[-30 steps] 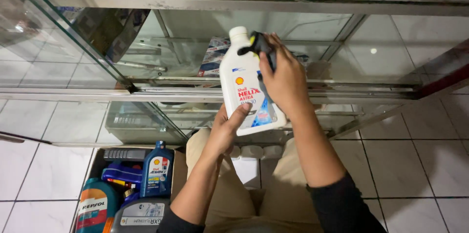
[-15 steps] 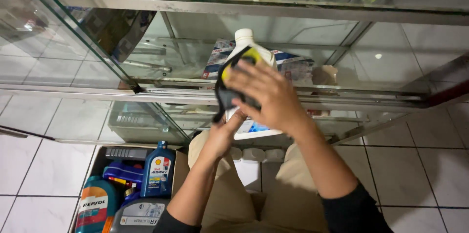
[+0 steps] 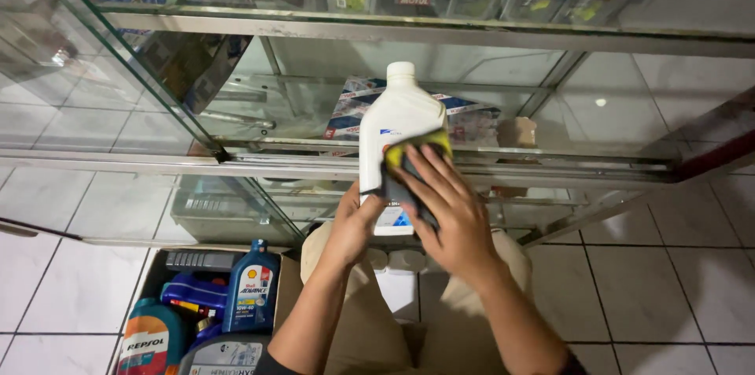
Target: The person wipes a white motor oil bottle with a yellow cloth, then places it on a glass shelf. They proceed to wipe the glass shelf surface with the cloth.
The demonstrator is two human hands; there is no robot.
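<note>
A white plastic oil bottle with a white cap stands upright in front of me, before a glass display case. My left hand grips it at the bottom. My right hand presses a dark and yellow cloth flat against the bottle's face, covering its lower label. My knees in beige trousers show below the hands.
A glass cabinet with metal frame and glass shelves fills the background; boxes lie on the middle shelf, several bottles line the top shelf. An open box at lower left holds several oil bottles, including a blue one. White tiled floor surrounds.
The bottle has been turned so its plain side faces me. My right hand with the cloth slid from the bottle's upper right down over its face.
</note>
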